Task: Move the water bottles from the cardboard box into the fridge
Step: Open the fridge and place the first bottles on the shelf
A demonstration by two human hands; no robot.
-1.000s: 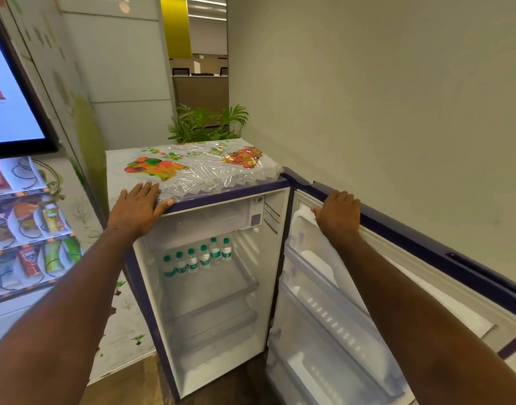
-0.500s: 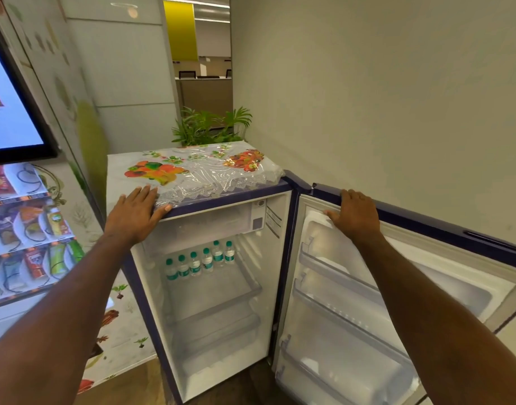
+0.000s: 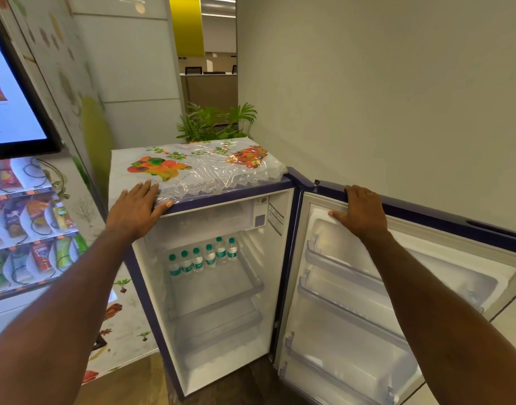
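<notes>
Wood floor (image 3: 128,387) shows at the bottom, under both outstretched forearms. Between the arms stands the fridge (image 3: 151,302), its door (image 3: 426,220) swung wide toward the right. Left hand (image 3: 135,207) lies palm down on the fridge's top front corner, fingers straight and spread, the tips resting on the plastic cover (image 3: 210,168) with printed fruit, thumb along the front edge. Right hand (image 3: 360,213) sits on the door's top edge, fingers curled over it and thumb pressed against the white inner lining, gripping the door. Below and between the hands, six bottles (image 3: 202,258) with green caps stand upright in a row at the back of the upper shelf (image 3: 221,287). Left of the left arm is a vending machine (image 3: 26,229) with a screen (image 3: 8,92) above. Beyond the hands, a plant (image 3: 215,121) rises behind the fridge, before an office corridor.
</notes>
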